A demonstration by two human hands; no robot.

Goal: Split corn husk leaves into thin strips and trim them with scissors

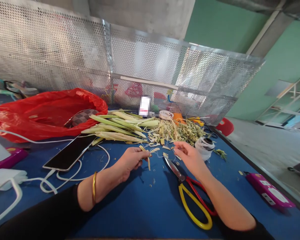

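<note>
My left hand (135,159) pinches a small pale strip of corn husk (149,164) between thumb and fingers. A short distance to the right, my right hand (187,155) has its fingers bent together, and a thin white thread appears to run from them toward the left hand. Beneath the right forearm lie scissors (181,178) with one red and one yellow handle, blades a little apart. Behind the hands is a stack of pale green husk leaves (120,125). Next to it sits a heap of dry, yellowish-green plant clippings (180,131). A spool of white thread (204,148) stands beside the right wrist.
A red plastic bag (40,113) stands open at the left. In front of it lie a dark-screened phone (71,153) and white cables (75,178). A purple device (268,191) is near the right edge. A tape roll (166,115) and perforated metal screen (145,60) are behind.
</note>
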